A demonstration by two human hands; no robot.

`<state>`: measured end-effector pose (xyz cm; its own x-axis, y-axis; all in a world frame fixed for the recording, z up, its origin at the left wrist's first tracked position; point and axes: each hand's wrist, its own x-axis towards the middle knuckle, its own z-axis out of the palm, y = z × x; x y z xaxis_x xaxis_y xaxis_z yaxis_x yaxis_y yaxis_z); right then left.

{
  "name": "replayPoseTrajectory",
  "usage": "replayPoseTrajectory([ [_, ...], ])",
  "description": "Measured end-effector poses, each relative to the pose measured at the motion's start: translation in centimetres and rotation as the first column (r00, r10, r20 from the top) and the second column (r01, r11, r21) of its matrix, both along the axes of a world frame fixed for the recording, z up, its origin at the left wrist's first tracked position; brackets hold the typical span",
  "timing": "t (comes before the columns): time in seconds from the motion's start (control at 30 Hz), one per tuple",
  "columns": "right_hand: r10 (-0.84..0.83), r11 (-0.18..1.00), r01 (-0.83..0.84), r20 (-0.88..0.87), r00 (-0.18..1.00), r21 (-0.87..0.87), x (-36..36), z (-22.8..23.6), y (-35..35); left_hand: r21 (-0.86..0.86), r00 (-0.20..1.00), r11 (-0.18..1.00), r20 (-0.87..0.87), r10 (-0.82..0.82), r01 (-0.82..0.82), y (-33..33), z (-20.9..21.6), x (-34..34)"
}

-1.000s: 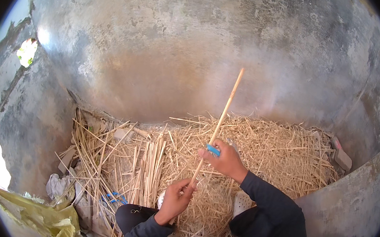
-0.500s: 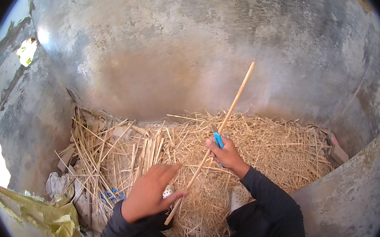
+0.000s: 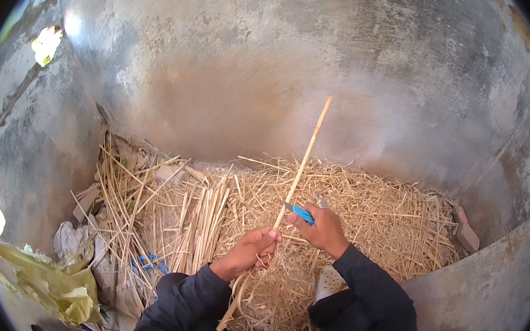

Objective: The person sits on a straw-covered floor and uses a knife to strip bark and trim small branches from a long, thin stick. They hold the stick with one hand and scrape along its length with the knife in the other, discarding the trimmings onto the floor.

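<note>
A long pale wooden stick slants upward in front of me, its lower end near my lap. My left hand is closed around it below the middle. In my right hand is a blue-handled utility knife, its blade pointing left and lying against or very near the stick, just above my left fingers; contact is hard to make out. A thin curved strip hangs beside the stick under my left hand.
Shavings cover the floor ahead and to the right. Several cut sticks lie at left, near blue strips and a yellowish sack. A brick rests by the right wall. A rough grey wall rises in front.
My left hand has gone from open to gripping the stick. My right hand has let go of the stick, and the knife has turned toward it. The stick's top has shifted left.
</note>
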<state>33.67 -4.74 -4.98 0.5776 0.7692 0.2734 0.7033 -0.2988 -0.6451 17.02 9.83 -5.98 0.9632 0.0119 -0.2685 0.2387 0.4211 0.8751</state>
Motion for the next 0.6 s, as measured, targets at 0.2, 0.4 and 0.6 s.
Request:
replayPoseTrajectory([
  [0.2, -0.038, 0.998, 0.049, 0.321, 0.946, -0.028, 0.8, -0.7, 0.7, -0.002, 0.996, 0.998, -0.074, -0.057, 0.057, 0.9, 1.6, -1.3],
  [0.4, -0.124, 0.992, 0.125, 0.442, 0.888, 0.027, 3.0, -1.1, 0.9, 0.078, 0.983, 0.989, -0.143, -0.113, 0.125, 0.9, 3.1, -2.7],
  [0.6, -0.164, 0.985, 0.171, 0.47, 0.868, 0.028, 5.3, -1.1, -0.2, 0.087, 0.967, 0.984, -0.215, -0.135, 0.156, -0.2, 3.4, -3.8],
])
